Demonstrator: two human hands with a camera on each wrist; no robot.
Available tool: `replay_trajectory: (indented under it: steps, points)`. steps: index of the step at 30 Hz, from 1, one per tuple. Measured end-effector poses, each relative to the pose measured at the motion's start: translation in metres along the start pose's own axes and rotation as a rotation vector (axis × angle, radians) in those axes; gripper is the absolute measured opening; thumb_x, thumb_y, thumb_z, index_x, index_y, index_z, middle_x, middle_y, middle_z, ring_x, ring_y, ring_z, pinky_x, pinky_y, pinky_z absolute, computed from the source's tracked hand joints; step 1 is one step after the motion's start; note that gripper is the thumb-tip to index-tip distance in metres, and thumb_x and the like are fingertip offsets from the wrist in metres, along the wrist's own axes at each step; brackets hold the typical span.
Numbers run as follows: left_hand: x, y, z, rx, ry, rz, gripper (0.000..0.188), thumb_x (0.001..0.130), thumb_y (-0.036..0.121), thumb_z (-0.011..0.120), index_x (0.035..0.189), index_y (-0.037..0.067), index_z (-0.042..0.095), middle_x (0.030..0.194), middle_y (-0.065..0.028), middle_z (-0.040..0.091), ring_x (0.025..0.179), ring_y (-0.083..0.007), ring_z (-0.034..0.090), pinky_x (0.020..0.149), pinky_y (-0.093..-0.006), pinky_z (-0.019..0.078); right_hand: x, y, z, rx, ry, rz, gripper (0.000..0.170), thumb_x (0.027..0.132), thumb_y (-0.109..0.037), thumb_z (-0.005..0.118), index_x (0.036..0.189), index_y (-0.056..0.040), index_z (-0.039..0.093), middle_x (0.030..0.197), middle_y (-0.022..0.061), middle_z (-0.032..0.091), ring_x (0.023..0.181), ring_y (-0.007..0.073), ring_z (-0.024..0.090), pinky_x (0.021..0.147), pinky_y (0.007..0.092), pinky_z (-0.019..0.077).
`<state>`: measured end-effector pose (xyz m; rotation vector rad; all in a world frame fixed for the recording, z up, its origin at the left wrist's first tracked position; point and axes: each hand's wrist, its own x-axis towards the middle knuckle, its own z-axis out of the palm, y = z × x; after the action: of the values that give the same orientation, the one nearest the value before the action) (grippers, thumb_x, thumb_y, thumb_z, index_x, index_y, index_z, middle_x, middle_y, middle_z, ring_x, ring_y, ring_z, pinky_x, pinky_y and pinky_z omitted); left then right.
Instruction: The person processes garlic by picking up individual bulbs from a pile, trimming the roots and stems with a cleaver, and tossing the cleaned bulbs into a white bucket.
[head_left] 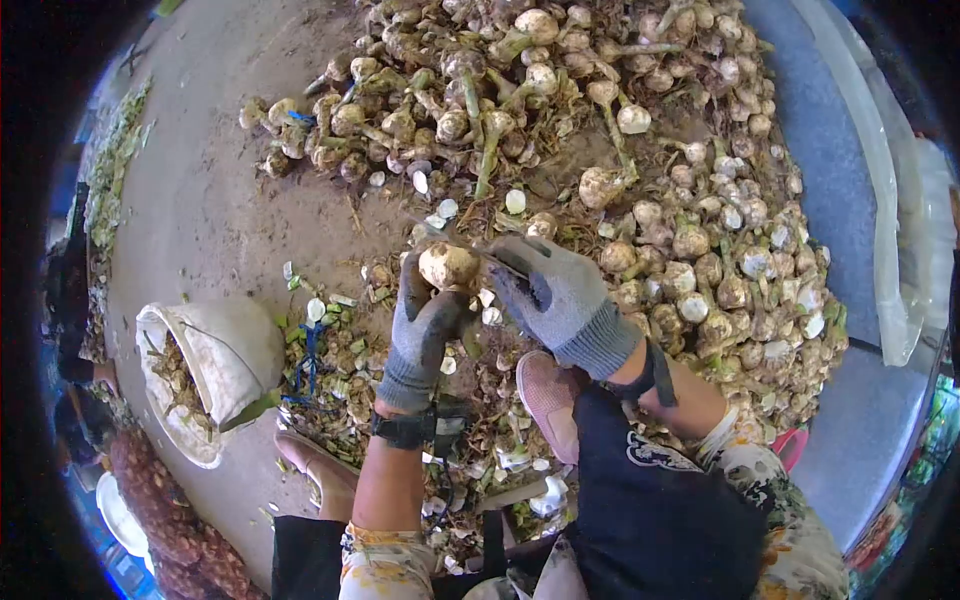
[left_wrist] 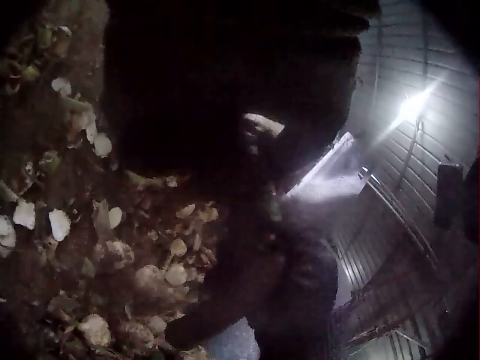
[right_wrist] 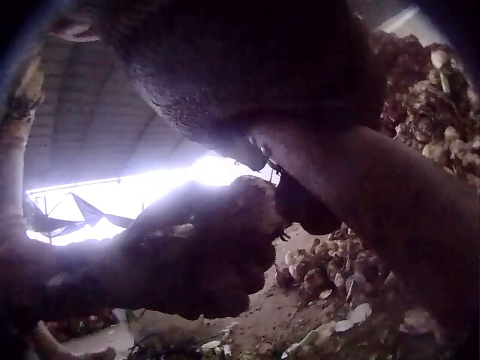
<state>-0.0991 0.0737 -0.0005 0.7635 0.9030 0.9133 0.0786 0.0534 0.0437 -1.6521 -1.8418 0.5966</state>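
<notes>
My left hand (head_left: 425, 325), in a grey glove with a dark palm, grips a pale, dirt-marked garlic bulb (head_left: 449, 267), fingers and thumb around its sides. Just to the right, my gloved right hand (head_left: 560, 300) has its fingers curled round a knife, mostly hidden by the glove. In the right wrist view, a long flat part of the knife (right_wrist: 375, 172) runs down to the right, close to the dark left hand (right_wrist: 187, 255). The left wrist view is very dark, with the left hand (left_wrist: 240, 90) almost black.
Garlic with stems (head_left: 480, 100) is heaped ahead, and short-cut bulbs (head_left: 730, 290) are piled at right. A white bucket (head_left: 245, 345) lies tipped at left with scraps inside. Trimmings and blue string (head_left: 310, 365) litter the ground around the shoes (head_left: 548, 405). A red mesh sack (head_left: 170, 510) lies lower left.
</notes>
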Motion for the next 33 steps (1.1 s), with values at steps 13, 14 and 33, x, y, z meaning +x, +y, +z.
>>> replay_trajectory:
  steps: [13,14,33]
  points:
    - [-0.012,-0.011,-0.024,0.238,-0.013,-0.062,0.077,0.081,0.022,0.064,0.142,0.01,0.018,0.092,-0.0065,0.06,0.067,-0.012,0.057,0.053,-0.0235,0.0474,-0.011,0.002,0.001,-0.365,-0.108,-0.27,0.044,0.066,-0.024,0.07,0.107,-0.0135,0.057,0.095,0.0088,0.053,0.073,0.0267,0.058,0.058,0.0378,0.0497]
    - [-0.013,-0.012,-0.031,0.255,-0.024,-0.101,0.078,0.08,0.022,0.064,0.142,0.01,0.018,0.094,-0.0061,0.06,0.067,-0.0115,0.057,0.054,-0.0234,0.0476,-0.01,0.0,0.0,-0.369,-0.101,-0.279,0.044,0.066,-0.024,0.07,0.106,-0.0134,0.057,0.095,0.0091,0.053,0.072,0.0268,0.058,0.058,0.0382,0.0497]
    - [-0.035,0.021,-0.005,0.426,-0.053,-0.141,0.025,0.087,0.022,0.049,0.097,0.001,0.058,0.08,-0.0069,0.061,0.066,-0.0122,0.055,0.054,-0.0248,0.0429,-0.014,-0.006,0.0,-0.326,-0.258,-0.145,0.042,0.07,-0.024,0.067,0.108,-0.011,0.056,0.094,0.01,0.056,0.073,0.0289,0.06,0.061,0.04,0.0491]
